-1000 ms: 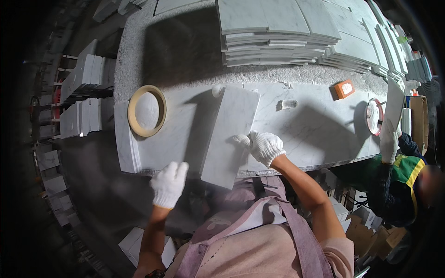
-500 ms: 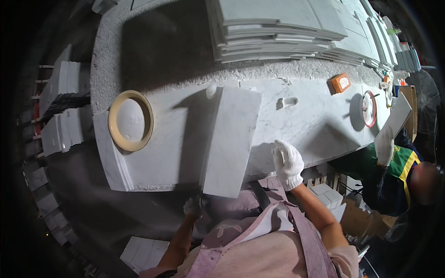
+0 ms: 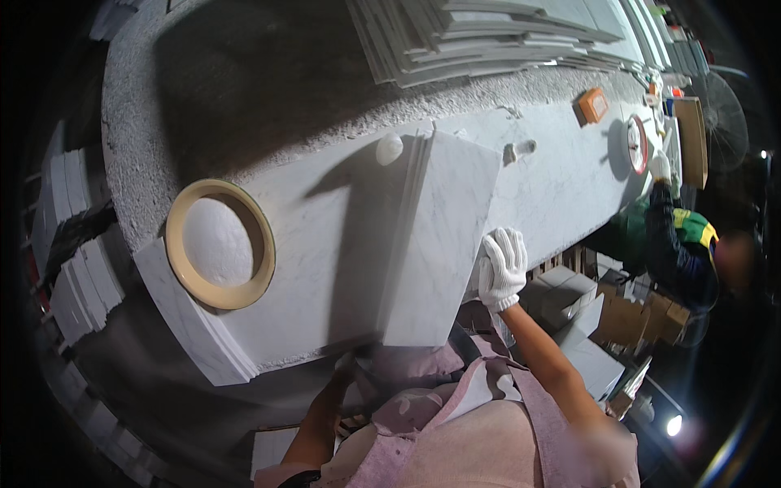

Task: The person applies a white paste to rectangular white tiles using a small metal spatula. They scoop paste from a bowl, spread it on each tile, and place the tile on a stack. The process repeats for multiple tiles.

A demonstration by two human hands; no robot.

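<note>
A stack of long white marble tiles (image 3: 443, 244) with grey veins lies across the worktop, its near end overhanging the front edge. My right hand (image 3: 503, 270), in a white knitted glove, rests against the stack's right edge, fingers stretched out and holding nothing. Below the near left corner of the tiles, my left hand (image 3: 346, 368) is in deep shadow; its fingers cannot be made out. A small white lump (image 3: 390, 149) sits by the stack's far left end.
A tan bowl (image 3: 267, 252) of white powder stands left, near edging tiles (image 3: 195, 321). To the right are a small pale piece (image 3: 522, 150), an orange block (image 3: 592, 106) and a red-rimmed dish (image 3: 637, 145). More tiles (image 3: 488, 49) are piled behind. A co-worker (image 3: 667, 232) stands at right.
The view has turned, swinging the worktop round. My right hand has come against the tiles' right edge. The co-worker's gloved hand, which held a tile, is now near the red-rimmed dish.
</note>
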